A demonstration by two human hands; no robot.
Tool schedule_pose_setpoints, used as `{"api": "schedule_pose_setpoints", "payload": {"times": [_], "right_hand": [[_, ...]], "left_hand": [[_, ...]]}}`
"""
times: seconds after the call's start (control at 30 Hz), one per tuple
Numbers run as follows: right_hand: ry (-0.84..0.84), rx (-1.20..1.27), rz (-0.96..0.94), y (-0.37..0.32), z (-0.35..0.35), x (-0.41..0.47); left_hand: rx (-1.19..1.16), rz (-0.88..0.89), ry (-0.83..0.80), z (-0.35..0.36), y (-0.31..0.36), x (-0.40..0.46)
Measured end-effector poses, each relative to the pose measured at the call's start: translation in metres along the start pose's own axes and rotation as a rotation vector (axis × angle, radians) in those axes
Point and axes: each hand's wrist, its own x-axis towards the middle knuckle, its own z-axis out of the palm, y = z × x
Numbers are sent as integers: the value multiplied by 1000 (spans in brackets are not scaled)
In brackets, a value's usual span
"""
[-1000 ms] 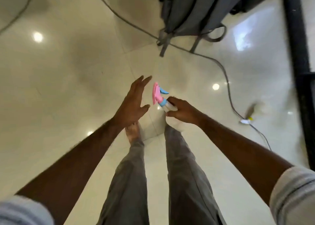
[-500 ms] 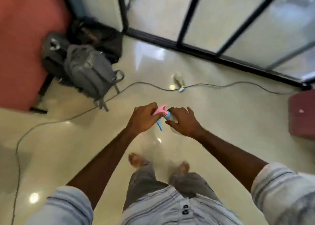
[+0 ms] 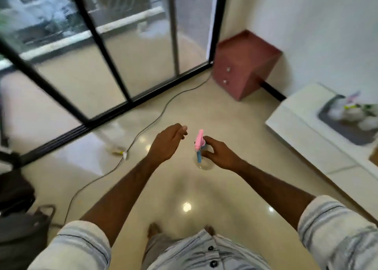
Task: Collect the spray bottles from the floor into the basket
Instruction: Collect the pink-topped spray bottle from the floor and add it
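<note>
Fingers (image 3: pixel 206 140) of right hand (image 3: pixel 219 154) around spray bottle (image 3: pixel 199 145)

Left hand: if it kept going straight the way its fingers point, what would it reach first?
Probably the pink spray head of the bottle held by the right hand; the left hand points that way across a bare gap, though depth is unclear.

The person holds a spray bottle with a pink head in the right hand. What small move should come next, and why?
Probably carry the spray bottle to the right, toward the grey basket on the white surface. The right hand already grips the bottle, the left hand holds nothing, and the basket, blurred, seems to hold other bottles.
</note>
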Motion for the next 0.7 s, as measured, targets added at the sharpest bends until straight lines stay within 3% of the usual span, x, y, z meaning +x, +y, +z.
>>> {"api": "schedule_pose_setpoints", "payload": {"times": [0.23,0.57,0.7], "right_hand": [[298,151,170,97,-151,-53],[684,186,386,256,-336,-93],[759,211,469,312,-401,-99]], "left_hand": [[375,347,-228,132,102,122],[427,591,-534,320,267,290],[435,645,-640,379,321,349]]}}
